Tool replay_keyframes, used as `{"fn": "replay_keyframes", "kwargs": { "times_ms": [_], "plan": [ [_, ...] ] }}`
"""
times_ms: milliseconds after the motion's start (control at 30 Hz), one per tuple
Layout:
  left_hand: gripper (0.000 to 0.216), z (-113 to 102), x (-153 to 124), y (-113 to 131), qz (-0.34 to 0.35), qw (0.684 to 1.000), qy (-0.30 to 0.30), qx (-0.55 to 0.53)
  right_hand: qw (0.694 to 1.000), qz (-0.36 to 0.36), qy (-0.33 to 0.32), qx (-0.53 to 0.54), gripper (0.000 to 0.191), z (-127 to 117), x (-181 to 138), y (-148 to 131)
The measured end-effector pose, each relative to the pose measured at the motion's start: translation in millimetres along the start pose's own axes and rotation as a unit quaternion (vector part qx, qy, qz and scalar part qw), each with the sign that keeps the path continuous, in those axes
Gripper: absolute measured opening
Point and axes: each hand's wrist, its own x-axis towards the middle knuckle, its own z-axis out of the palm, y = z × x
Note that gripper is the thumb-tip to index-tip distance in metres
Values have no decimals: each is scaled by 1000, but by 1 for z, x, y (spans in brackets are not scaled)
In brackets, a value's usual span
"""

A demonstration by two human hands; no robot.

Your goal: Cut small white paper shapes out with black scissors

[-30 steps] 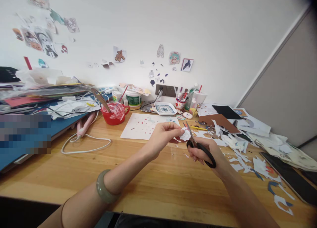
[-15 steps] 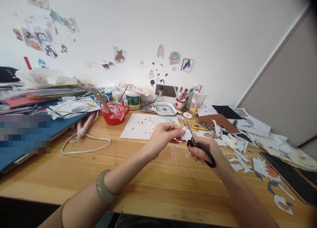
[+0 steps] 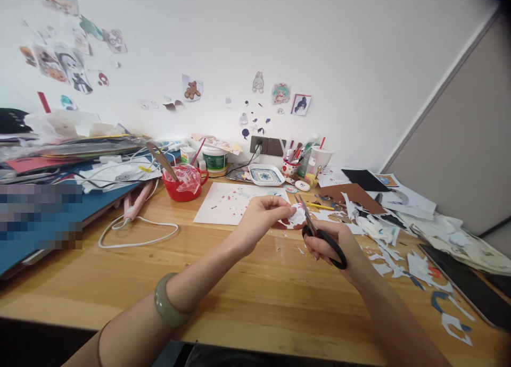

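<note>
Between thumb and fingers, my left hand [image 3: 265,214] pinches a small white paper cutout [image 3: 297,215] with pinkish-red marks. My right hand [image 3: 331,245] grips black-handled scissors [image 3: 328,247], fingers through the loops. Their blades point up and away, parted a little, right beside the cutout's right edge. A reddish-brown paper piece lies on the table under the cutout, partly hidden. Behind my left hand is a white sheet [image 3: 217,207] with many small coloured paper bits on it.
A red cup [image 3: 181,189] lined with plastic stands left of the sheet. Behind it are a patterned square dish [image 3: 266,166] and a pen holder [image 3: 290,167]. Paper scraps [image 3: 393,258] and a black tablet-like slab [image 3: 467,287] lie right. A white cord [image 3: 138,244] loops at left.
The cutout has turned slightly and shifted a little left in my left hand, away from the blades. The scissors have barely moved.
</note>
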Motion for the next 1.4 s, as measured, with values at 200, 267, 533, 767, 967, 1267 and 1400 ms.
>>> {"fn": "replay_keyframes", "kwargs": {
  "times_ms": [200,267,533,767,967,1267,1400],
  "plan": [
    [20,-1,0,0,4,1000,3,2,1000,0,-1,5,21,0,1,2],
    [20,-1,1,0,4,1000,3,3,1000,0,1,3,20,0,1,1],
    [19,-2,1,0,4,1000,6,4,1000,0,1,7,19,1,0,0],
    [20,-2,2,0,7,1000,11,-1,1000,0,-5,18,20,0,0,4],
    [21,-3,2,0,10,1000,20,-2,1000,1,-12,23,19,-2,-2,5],
    [21,-5,2,0,20,999,35,-4,1000,13,-4,4,20,-1,1,6],
    [21,-5,2,0,20,999,38,-2,1000,13,-2,3,21,-1,0,6]
  ]
}}
